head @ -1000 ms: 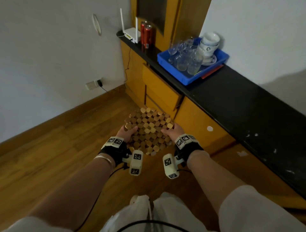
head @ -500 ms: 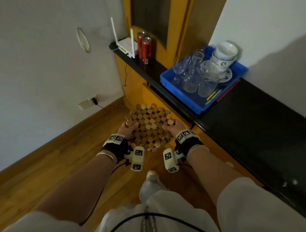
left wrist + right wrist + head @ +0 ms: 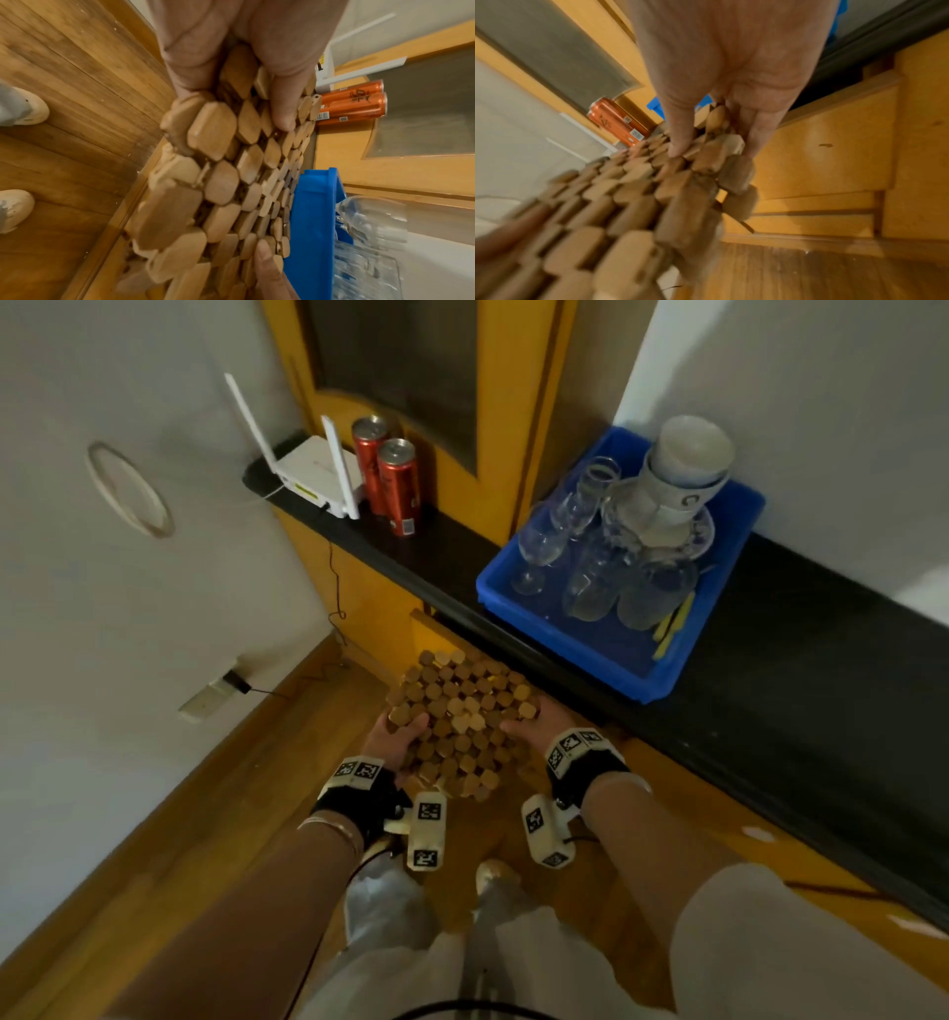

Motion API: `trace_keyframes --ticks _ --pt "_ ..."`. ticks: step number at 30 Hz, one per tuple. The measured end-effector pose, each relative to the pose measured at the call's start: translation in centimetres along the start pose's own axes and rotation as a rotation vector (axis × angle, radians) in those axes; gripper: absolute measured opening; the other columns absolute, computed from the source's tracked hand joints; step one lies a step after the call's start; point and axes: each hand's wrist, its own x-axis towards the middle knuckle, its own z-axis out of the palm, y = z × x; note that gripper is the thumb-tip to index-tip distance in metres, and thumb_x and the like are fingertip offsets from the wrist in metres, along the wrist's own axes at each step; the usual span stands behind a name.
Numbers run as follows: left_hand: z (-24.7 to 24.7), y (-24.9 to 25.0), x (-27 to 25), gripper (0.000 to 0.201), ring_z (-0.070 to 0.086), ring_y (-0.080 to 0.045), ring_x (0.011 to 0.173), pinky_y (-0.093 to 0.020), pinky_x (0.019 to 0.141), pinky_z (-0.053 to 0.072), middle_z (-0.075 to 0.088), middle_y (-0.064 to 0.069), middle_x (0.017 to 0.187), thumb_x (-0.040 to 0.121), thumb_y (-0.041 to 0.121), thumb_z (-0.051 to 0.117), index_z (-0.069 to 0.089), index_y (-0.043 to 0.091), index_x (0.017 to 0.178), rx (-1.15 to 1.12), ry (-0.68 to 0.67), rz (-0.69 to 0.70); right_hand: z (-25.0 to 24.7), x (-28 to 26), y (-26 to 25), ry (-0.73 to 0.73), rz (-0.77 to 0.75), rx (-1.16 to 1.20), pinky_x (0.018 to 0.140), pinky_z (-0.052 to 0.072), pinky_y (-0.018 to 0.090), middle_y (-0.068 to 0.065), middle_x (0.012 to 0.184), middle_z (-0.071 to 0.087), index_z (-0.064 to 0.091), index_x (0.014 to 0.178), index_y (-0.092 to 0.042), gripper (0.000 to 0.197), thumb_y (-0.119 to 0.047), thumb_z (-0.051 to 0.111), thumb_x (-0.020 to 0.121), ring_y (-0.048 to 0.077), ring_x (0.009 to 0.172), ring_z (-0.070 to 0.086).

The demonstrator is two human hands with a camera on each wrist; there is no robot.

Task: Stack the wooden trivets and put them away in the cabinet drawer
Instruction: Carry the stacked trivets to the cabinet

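Observation:
A stack of wooden trivets [image 3: 462,721], made of small linked hexagonal blocks, hangs in the air in front of the yellow cabinet. My left hand [image 3: 398,737] grips its left edge, thumb on top and fingers beneath. My right hand [image 3: 531,729] pinches the right edge the same way. The left wrist view shows the trivets [image 3: 223,182] close up with my thumb [image 3: 280,105] pressed on the top blocks. In the right wrist view the trivets [image 3: 628,203] fill the lower left, beside a partly open drawer front [image 3: 834,142] under the black counter edge.
A black counter [image 3: 796,670] carries a blue tray [image 3: 657,670] of glasses and stacked cups, two red cans [image 3: 393,480] and a white router [image 3: 313,474]. A wall socket [image 3: 210,695] sits low on the left wall. My shoes [image 3: 495,875] stand on the wooden floor.
I have stepped closer to the cabinet and raised the trivet stack toward the counter edge. Both hands keep the same hold.

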Motion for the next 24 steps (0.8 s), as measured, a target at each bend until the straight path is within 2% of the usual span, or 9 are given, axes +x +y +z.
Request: trace_keyframes --ticks 5,8,10,12,14,16,17,20,24 --pt "-1.2 2.9 3.2 0.065 0.048 -0.04 0.126 -0.051 0.089 0.047 0.048 -0.018 0.139 0.085 0.015 0.064 0.035 0.015 0.142 0.068 -0.073 -0.072 1.3 1.5 -1.2 0.127 -0.025 -0.036 0.11 0.036 0.043 0.008 0.145 0.044 0.041 0.14 -0.019 0.055 -0.04 0.054 0.091 0.028 0.131 0.046" --pt "-2.1 4.1 4.9 0.065 0.05 -0.037 0.123 -0.048 0.086 0.049 0.049 -0.016 0.139 0.083 0.018 0.067 0.037 0.016 0.141 0.117 -0.115 -0.076 2.2 3.4 -1.7 0.195 -0.051 -0.169 0.11 0.037 0.04 0.008 0.148 0.038 0.043 0.14 -0.02 0.048 -0.029 0.052 0.093 0.027 0.132 0.042" --pt "-2.8 4.8 5.8 0.065 0.05 -0.033 0.121 -0.047 0.085 0.049 0.051 -0.01 0.132 0.084 0.019 0.066 0.036 0.016 0.141 0.178 -0.122 -0.089 2.9 4.8 -1.5 0.248 -0.099 -0.284 0.116 0.027 0.038 0.007 0.156 0.026 0.034 0.146 -0.018 0.054 -0.021 0.051 0.095 0.026 0.143 0.027" --pt "-3.6 5.0 6.9 0.074 0.048 -0.036 0.124 -0.05 0.09 0.048 0.05 -0.011 0.135 0.078 0.025 0.071 0.034 0.02 0.142 0.193 -0.122 -0.102 3.3 5.8 -1.8 0.25 -0.041 -0.398 0.12 0.018 0.042 0.004 0.161 0.012 0.019 0.152 -0.02 0.06 -0.022 0.044 0.097 0.024 0.147 0.017" --pt "-4.5 5.1 7.7 0.089 0.048 -0.039 0.125 -0.058 0.094 0.046 0.047 -0.014 0.142 0.065 0.033 0.08 0.035 0.026 0.142 0.199 -0.141 -0.119 3.5 6.7 -1.9 0.257 -0.02 -0.47 0.12 0.016 0.047 0.004 0.16 0.013 0.013 0.153 -0.023 0.059 -0.027 0.037 0.099 0.026 0.146 0.019" --pt "-5.3 5.3 8.5 0.096 0.048 -0.039 0.125 -0.058 0.092 0.048 0.046 -0.016 0.142 0.057 0.035 0.083 0.035 0.027 0.141 0.199 -0.159 -0.133 3.9 7.2 -1.6 0.278 -0.027 -0.487 0.119 0.017 0.048 0.006 0.159 0.019 0.015 0.152 -0.024 0.056 -0.03 0.033 0.1 0.028 0.144 0.024" --pt "-5.4 5.6 8.3 0.094 0.048 -0.038 0.124 -0.055 0.089 0.05 0.047 -0.015 0.141 0.06 0.033 0.082 0.035 0.027 0.141 0.197 -0.171 -0.138 4.0 7.4 -1.5 0.286 -0.029 -0.486 0.118 0.018 0.047 0.006 0.158 0.021 0.017 0.152 -0.024 0.055 -0.032 0.032 0.1 0.029 0.143 0.026" --pt "-6.0 6.6 7.7 0.066 0.049 -0.036 0.121 -0.046 0.08 0.05 0.049 -0.015 0.137 0.082 0.018 0.068 0.036 0.021 0.14 0.192 -0.202 -0.127 4.7 7.4 -1.5 0.321 -0.019 -0.455 0.118 0.022 0.045 0.007 0.156 0.025 0.022 0.151 -0.023 0.053 -0.033 0.032 0.1 0.028 0.141 0.029" --pt "-7.5 7.2 7.4 0.057 0.048 -0.035 0.122 -0.048 0.087 0.045 0.046 -0.017 0.142 0.086 0.013 0.062 0.038 0.02 0.138 0.184 -0.249 -0.141 6.5 5.8 -1.3 0.303 -0.008 -0.445 0.116 0.025 0.043 0.008 0.155 0.028 0.025 0.15 -0.022 0.051 -0.033 0.032 0.101 0.029 0.139 0.032"
